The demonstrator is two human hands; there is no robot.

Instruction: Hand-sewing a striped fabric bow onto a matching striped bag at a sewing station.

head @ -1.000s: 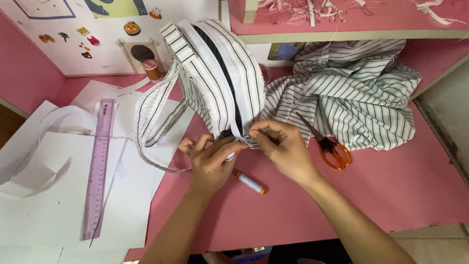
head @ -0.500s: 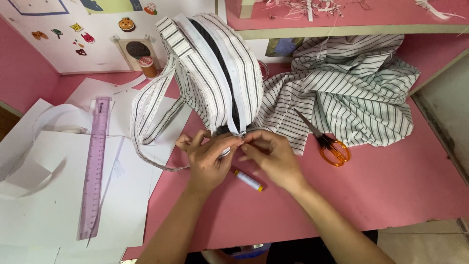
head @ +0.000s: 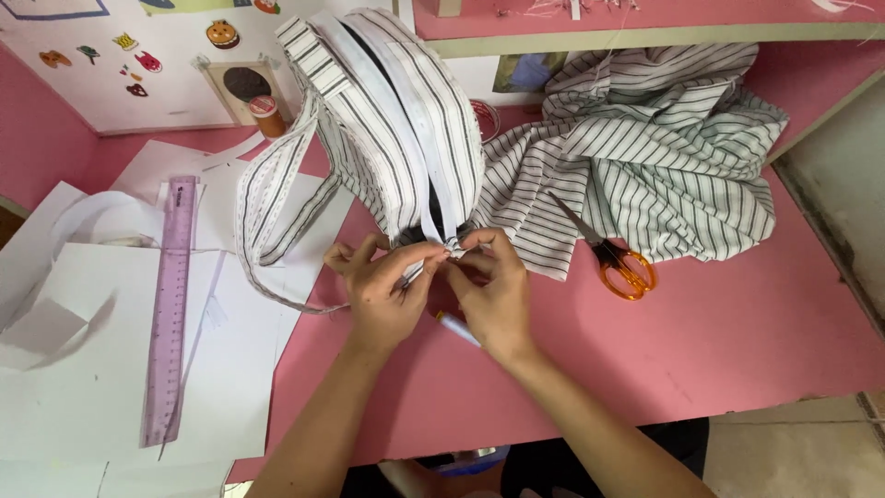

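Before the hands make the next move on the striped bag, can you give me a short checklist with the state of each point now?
1. Both hands on the work: left hand and right hand pinch the lower end of the striped bag. Ok.
2. Bag's end in clear sight: fingers cover the exact spot. Cannot tell.
3. Scissors apart from the hands: they lie to the right, partly on the loose striped fabric, blades closed. Ok.
4. Marker out of the way: it lies just under the right hand. Not ok.
5. Strap free: it hangs loose over the paper sheets. Ok.
6. Ruler clear: it rests on the paper, left. Ok.
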